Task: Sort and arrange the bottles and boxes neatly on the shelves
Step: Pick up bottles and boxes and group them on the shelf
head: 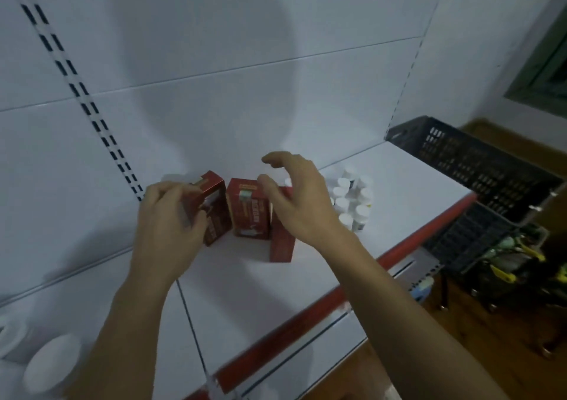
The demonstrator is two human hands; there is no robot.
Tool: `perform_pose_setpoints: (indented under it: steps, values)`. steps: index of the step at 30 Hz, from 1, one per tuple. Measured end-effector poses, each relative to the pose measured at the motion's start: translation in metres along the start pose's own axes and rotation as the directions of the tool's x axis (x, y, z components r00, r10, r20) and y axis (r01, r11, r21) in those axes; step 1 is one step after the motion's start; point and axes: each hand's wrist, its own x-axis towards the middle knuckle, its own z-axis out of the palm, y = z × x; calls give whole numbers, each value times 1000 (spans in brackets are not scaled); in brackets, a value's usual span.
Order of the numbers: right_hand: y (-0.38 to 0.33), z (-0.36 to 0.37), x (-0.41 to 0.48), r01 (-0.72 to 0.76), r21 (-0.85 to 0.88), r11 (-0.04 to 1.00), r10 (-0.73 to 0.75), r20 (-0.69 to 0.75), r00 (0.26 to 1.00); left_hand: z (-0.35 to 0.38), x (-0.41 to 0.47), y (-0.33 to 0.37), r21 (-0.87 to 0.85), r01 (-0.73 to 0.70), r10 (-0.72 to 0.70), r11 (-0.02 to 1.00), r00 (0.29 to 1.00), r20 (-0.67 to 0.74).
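Shelf (pixel 399 191): three red boxes (pixel 250 212) stand near the back. Left hand (pixel 167 224) grip grasps the leftmost box (pixel 217 215); right hand (pixel 294 197) grip released above the others. White bottles (pixel 349 197) just beside, black crate (pixel 475 166) at right end. Box print illegible.

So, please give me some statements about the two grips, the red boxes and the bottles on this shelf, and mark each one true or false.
1. The left grip holds the leftmost red box. True.
2. The right grip holds a bottle. False: its fingers are spread near the red boxes and it holds nothing.
3. The white bottles stand to the right of the red boxes. True.
4. The black basket is at the left end of the shelf. False: it is at the right end.
5. Four red boxes are on the shelf. False: three can be seen.
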Motion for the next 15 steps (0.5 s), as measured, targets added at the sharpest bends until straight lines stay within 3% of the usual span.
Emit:
perform_pose_setpoints:
  steps: [3, 6, 9, 15]
  values:
    - [9, -23, -11, -3, 75, 997, 8, -79, 997, 1, -15, 21, -27, -63, 61, 998, 996, -70]
    - [33, -33, -20, -51, 83, 995, 56, -61, 997, 6, -18, 44, -36, -132, 131, 991, 991, -28]
    - [62, -41, -30, -102, 125, 987, 112, -70, 991, 17, -26, 76, -117, -108, 107, 987, 994, -12]
    - [132, -75, -29, -66, 65, 996, 59, 104, 993, 85, -41, 136, -116, -77, 93, 990, 985, 144]
